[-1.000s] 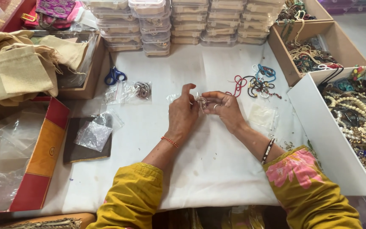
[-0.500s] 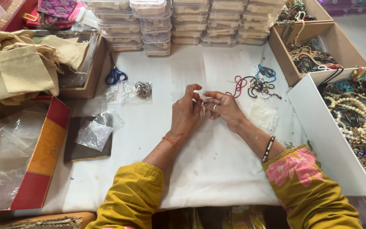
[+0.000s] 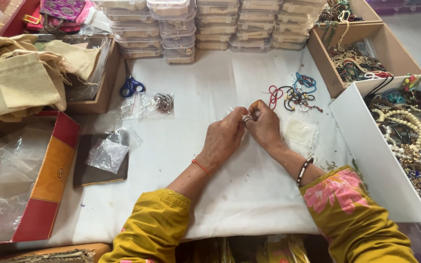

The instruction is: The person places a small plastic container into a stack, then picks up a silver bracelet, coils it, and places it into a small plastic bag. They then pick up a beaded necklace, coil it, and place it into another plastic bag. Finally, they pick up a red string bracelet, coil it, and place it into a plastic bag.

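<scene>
Pinching a small silvery ring (image 3: pixel 246 118) between the fingertips of left hand (image 3: pixel 224 139) and right hand (image 3: pixel 265 125), probably packing it, next needing a clear pouch (image 3: pixel 107 155) lying well left.

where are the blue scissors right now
In the head view, the blue scissors lie on the white table, far left of both hands, beside the cardboard box and just behind a small clear bag.

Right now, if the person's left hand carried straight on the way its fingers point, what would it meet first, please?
The left hand points up and right, so it would meet the right hand at once; their fingertips already pinch a small clear bag together.
</scene>
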